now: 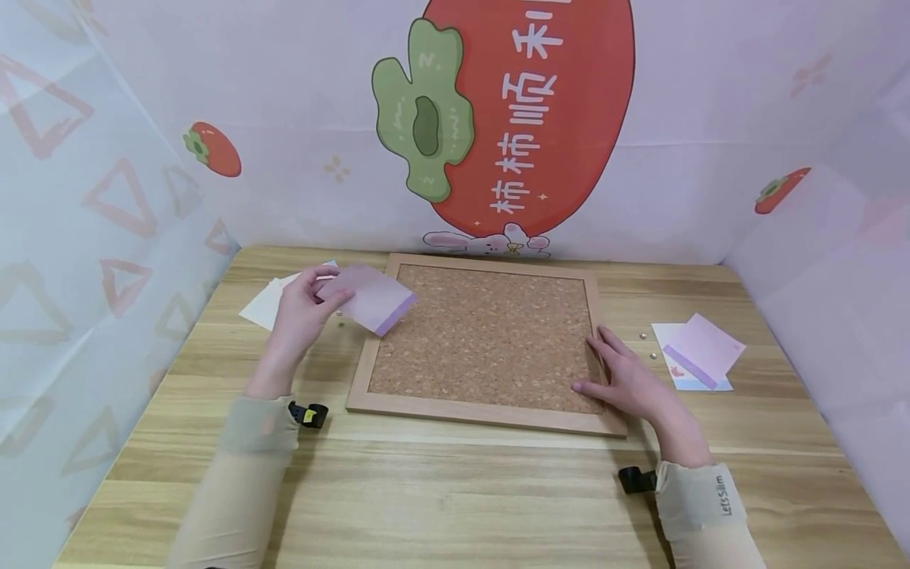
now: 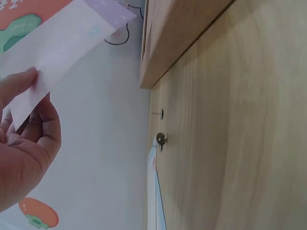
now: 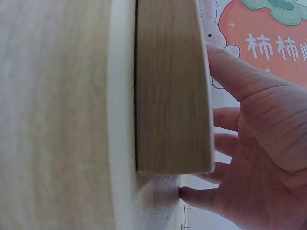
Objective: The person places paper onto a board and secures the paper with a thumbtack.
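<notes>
My left hand [image 1: 302, 304] pinches a pale pink sheet of note paper [image 1: 366, 292] between thumb and fingers. A purple strip runs along the sheet's far edge, and it hangs over the left side of a cork board [image 1: 490, 340] in a light wooden frame. In the left wrist view the thumb lies flat on the paper [image 2: 62, 48]. My right hand [image 1: 633, 379] rests on the board's right side, thumb over the cork and fingers spread along the frame. From the right wrist, the fingers [image 3: 225, 143] show beside the frame's edge [image 3: 172, 96].
White and blue papers [image 1: 266, 304] lie on the table left of the board. Thumbtacks [image 2: 161, 139] sit near them. To the right are two more tacks [image 1: 643, 336] and a pink note [image 1: 711, 348] over a white one [image 1: 664, 336]. A printed backdrop [image 1: 306, 197] rises behind.
</notes>
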Tool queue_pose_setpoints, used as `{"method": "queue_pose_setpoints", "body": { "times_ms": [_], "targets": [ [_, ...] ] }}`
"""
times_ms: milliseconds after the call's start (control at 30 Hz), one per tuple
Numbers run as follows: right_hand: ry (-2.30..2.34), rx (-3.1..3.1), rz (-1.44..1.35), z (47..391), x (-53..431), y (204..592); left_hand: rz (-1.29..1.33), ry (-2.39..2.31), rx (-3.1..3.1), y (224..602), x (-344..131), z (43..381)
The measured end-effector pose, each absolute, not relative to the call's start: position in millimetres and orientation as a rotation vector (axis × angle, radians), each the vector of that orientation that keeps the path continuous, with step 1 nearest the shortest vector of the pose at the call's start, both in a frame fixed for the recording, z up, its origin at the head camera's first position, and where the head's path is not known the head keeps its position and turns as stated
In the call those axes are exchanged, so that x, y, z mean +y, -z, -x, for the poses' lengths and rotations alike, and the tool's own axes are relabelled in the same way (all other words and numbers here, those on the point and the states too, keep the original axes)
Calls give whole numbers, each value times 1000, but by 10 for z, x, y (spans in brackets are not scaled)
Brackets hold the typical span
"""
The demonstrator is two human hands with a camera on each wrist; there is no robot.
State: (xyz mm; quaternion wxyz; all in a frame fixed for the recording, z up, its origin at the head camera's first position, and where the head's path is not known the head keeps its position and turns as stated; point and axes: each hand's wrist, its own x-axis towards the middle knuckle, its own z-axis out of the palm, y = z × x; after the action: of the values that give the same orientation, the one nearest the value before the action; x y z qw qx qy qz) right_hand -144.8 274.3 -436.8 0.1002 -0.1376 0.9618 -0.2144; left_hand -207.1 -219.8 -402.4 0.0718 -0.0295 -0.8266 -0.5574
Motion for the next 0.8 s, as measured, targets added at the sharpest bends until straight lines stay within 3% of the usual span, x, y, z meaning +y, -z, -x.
{"method": "queue_pose_setpoints", "body": {
  "times_ms": [333, 800],
  "targets": [
    [640, 2850, 423, 1446, 2745, 4373, 92, 1724, -2503, 4075, -2085, 2143],
    [633, 2867, 447, 1453, 2761, 4389, 268, 1419, -2849, 3968, -1943, 2352]
  ]
}}
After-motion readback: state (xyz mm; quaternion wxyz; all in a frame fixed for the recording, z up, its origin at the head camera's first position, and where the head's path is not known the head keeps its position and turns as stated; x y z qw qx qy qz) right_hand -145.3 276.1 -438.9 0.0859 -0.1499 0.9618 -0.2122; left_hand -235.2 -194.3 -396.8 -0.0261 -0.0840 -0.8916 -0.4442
